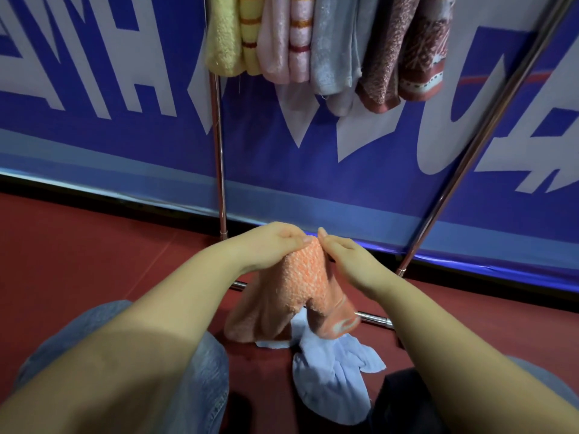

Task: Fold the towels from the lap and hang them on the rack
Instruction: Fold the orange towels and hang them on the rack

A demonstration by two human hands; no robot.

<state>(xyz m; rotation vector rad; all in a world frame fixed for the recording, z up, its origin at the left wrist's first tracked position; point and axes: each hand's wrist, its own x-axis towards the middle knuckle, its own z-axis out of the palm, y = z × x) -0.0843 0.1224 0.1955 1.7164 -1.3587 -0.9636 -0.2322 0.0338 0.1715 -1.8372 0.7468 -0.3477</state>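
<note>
An orange towel [297, 286] hangs in front of me, pinched at its top edge by both hands held close together. My left hand [275, 242] grips the top from the left, and my right hand [344, 258] grips it from the right. The towel drapes down in two lobes toward the floor. Below it a light blue towel [332, 371] lies crumpled between my knees. Several folded towels [326, 42] in yellow, pink, grey and brown-red hang side by side on the rack at the top of the view.
The rack's chrome upright [218, 151] stands behind my hands, and a slanted chrome pole [476, 145] runs up to the right. A low chrome bar [372, 317] lies along the red floor. A blue banner [94, 136] with white letters covers the wall. My jeans-clad knee [194, 371] is at lower left.
</note>
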